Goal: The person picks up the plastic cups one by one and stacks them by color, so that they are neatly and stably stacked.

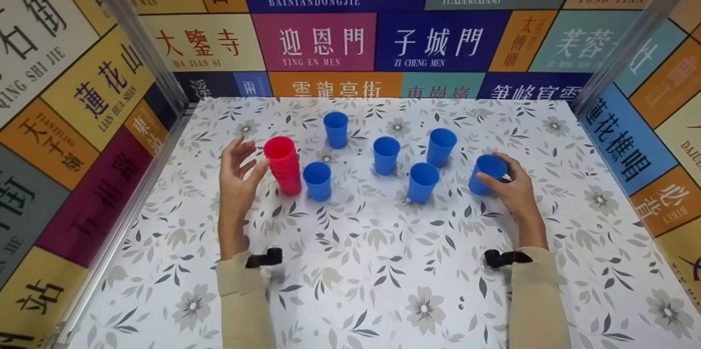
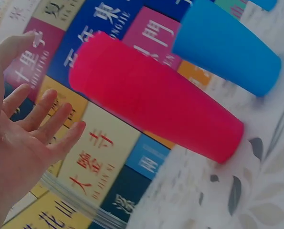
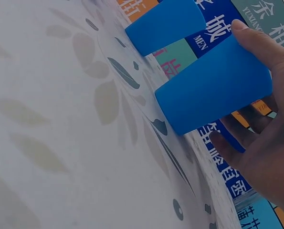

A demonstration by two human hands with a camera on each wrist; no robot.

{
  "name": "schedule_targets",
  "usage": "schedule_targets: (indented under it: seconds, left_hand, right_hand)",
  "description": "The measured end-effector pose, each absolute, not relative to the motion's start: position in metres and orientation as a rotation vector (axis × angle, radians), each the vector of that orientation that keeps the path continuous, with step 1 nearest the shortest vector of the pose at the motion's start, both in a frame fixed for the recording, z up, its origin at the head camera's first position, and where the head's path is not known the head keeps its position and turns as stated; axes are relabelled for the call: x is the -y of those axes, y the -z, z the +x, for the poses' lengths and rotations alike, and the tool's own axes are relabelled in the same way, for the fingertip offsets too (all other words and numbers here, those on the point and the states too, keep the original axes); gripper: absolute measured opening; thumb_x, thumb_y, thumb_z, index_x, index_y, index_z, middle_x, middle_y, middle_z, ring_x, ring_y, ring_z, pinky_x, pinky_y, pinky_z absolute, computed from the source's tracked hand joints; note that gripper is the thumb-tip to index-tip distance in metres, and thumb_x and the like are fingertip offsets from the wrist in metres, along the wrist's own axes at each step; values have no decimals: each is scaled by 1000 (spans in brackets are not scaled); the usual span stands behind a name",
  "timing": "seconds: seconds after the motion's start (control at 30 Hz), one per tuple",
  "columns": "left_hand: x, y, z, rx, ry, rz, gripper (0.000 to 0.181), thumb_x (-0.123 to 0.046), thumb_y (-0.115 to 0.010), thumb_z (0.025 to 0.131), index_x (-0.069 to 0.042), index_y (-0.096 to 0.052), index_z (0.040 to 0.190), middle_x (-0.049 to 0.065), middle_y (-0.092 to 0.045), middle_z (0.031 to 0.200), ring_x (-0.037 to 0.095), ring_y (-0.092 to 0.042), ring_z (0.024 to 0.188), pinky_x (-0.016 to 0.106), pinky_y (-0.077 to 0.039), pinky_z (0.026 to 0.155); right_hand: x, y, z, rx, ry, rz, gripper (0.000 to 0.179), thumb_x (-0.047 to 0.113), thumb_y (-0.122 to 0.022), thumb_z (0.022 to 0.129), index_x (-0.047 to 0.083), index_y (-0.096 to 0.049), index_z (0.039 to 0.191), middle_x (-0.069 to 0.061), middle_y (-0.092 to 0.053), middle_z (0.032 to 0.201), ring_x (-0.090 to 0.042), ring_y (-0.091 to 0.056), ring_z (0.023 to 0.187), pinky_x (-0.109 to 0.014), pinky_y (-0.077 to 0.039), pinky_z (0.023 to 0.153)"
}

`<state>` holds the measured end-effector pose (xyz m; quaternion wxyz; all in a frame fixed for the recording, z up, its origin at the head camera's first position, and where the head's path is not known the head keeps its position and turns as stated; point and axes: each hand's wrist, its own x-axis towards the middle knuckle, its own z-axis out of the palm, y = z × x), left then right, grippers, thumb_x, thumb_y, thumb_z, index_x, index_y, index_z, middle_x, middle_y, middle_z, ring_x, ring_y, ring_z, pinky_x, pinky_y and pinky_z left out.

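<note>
A stack of red cups (image 1: 286,173) stands mouth up at the left of the table, its rims nested one over another. My left hand (image 1: 239,171) is just left of it with fingers spread; in the left wrist view, a gap shows between those fingers (image 2: 65,136) and the red stack (image 2: 156,100). At the far right, my right hand (image 1: 512,182) holds an upright blue cup (image 1: 482,178) near its rim, thumb on the near side. The right wrist view shows the thumb (image 3: 256,40) at that blue cup's (image 3: 215,86) upper edge, the other fingers behind it.
One blue cup (image 1: 318,184) stands close right of the red stack, another blue cup (image 1: 336,132) behind it. Three more form a group in the middle, the nearest being a blue cup (image 1: 423,184). Lettered panels (image 1: 317,42) wall the flowered tabletop (image 1: 378,283) at back and sides.
</note>
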<state>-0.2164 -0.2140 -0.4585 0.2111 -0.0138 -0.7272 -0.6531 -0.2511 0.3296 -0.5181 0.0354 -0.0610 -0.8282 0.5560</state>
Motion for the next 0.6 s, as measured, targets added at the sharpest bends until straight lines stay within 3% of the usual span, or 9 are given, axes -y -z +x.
schedule_targets:
  seconds: [0.27, 0.6]
  left_hand:
    - [201, 439, -201, 2013, 1800, -118, 55, -10, -69, 93, -1, -46, 142, 22, -56, 135, 30, -56, 126, 28, -49, 102]
    - [189, 451, -181, 2112, 1806, -159, 49, -9, -71, 92, 1, -52, 136, 22, -60, 128, 34, -59, 122, 25, -52, 92]
  right_hand:
    - [-330, 513, -252, 2573, -1696, -225, 84, 38, -76, 89, 22, -31, 158, -18, -34, 161, -35, -35, 147, -51, -34, 119]
    - [-327, 514, -254, 2582, -1699, -203, 81, 37, -75, 90, 24, -32, 158, -16, -31, 163, -34, -32, 150, -52, -33, 119]
